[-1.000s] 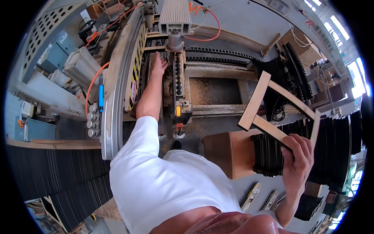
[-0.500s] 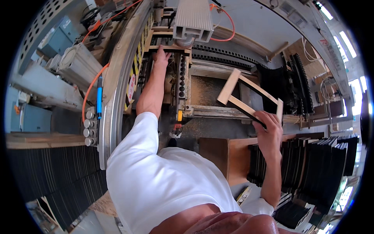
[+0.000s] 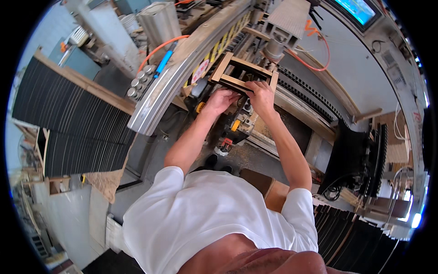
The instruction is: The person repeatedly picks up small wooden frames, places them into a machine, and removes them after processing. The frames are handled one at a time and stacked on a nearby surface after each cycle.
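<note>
A small rectangular wooden frame (image 3: 221, 68), pale on its faces and black along its sides, lies at the machine bed in front of me. My right hand (image 3: 262, 98) is closed on the near rail, close to the frame's right end. Just below that same rail, my left hand (image 3: 221, 101) has its fingers curled in against the black side. The rail and the shadow hide its fingertips, so what they grip does not show. Above the frame's right end stands the round clamp foot (image 3: 274, 49) of a grey metal beam (image 3: 288, 20).
A long metal rail (image 3: 182, 68) runs along the left, with a blue tube-shaped tool (image 3: 165, 63) and an orange hose (image 3: 160, 47). Stacks of black strips (image 3: 84, 116) stand at left. Black toothed tracks (image 3: 306, 91) cross at right, and a lit screen (image 3: 355, 10) hangs above.
My right hand has brought the wooden frame leftward from the right side onto the machine bed. My left hand has drawn back nearer to me, beside the frame. The view has turned.
</note>
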Motion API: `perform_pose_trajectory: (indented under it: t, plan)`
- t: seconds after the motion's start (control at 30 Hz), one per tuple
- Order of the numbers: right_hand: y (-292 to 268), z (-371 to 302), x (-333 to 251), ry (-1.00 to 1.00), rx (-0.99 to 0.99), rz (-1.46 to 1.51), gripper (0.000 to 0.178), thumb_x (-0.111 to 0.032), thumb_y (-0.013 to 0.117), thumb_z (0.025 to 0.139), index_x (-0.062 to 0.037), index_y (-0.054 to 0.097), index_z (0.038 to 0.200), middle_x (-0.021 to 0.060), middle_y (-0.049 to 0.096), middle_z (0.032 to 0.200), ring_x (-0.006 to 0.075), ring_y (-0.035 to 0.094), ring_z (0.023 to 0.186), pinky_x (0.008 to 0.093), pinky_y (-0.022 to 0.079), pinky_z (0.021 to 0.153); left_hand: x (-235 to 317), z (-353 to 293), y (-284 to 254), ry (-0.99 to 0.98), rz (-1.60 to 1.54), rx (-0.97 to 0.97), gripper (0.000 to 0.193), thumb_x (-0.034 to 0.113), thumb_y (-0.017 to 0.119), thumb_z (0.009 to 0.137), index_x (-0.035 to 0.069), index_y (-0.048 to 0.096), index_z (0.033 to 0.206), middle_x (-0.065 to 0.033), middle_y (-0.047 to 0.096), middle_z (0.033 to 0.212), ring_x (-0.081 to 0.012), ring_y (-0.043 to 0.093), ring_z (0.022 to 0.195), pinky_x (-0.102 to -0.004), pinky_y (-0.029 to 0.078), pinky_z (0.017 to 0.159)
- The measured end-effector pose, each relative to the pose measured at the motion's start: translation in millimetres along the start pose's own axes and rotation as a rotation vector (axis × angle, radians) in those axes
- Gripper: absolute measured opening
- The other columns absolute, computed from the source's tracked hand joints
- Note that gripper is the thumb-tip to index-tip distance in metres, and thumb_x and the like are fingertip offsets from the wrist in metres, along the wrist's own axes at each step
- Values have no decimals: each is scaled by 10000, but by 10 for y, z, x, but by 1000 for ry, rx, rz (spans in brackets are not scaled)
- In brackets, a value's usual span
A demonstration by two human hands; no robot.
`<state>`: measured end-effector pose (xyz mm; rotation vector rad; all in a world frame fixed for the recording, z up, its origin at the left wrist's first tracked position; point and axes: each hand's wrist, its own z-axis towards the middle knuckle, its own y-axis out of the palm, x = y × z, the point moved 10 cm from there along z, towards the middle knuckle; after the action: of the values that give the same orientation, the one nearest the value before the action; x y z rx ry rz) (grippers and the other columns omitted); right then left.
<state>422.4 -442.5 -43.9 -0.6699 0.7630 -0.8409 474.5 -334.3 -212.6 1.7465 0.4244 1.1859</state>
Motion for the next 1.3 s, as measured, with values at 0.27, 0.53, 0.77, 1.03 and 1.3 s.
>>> perform_pose_trajectory:
  t: [0.27, 0.53, 0.77, 1.03, 1.3]
  plan:
    - [522, 125, 16, 80, -197, 28, 316, -141, 707, 722, -81, 564, 997, 139, 663, 913, 334, 628, 872, 417, 470, 790, 39, -76, -59, 84, -59, 91, 205, 125, 502, 954, 40, 527, 1139, -102, 589, 1112, -233, 575, 1049, -409, 470, 946]
    - [740, 463, 395, 188, -126, 29, 281, -51, 644, 722, -51, 563, 991, 196, 661, 904, 395, 608, 896, 465, 466, 810, -40, -827, -197, 35, 81, 243, 336, 158, 506, 974, 41, 447, 1283, -117, 537, 1232, -234, 541, 1123, -414, 459, 982]
    - [1095, 787, 746, 279, -182, -115, 265, -3, 569, 709, -75, 593, 963, 192, 665, 866, 394, 600, 903, 479, 448, 787, 14, -2249, -272, -172, 139, 191, 390, 164, 507, 975, 33, 413, 1331, -107, 541, 1243, -224, 531, 1173, -377, 468, 989]
    - [1260, 1011, 565, 119, -288, -341, 241, -33, 589, 697, -77, 568, 933, 155, 670, 835, 336, 603, 929, 441, 406, 801, 39, -2691, -415, -254, 123, 179, 331, 122, 493, 978, 33, 451, 1294, -99, 562, 1210, -243, 546, 1170, -390, 456, 1002]
    - [1302, 1063, 842, 200, -257, -331, 248, -63, 633, 705, -50, 543, 936, 178, 667, 832, 375, 601, 913, 478, 420, 791, 140, -2960, -388, -176, 151, 267, 316, 94, 488, 971, 38, 457, 1280, -108, 557, 1208, -261, 541, 1169, -429, 436, 1023]
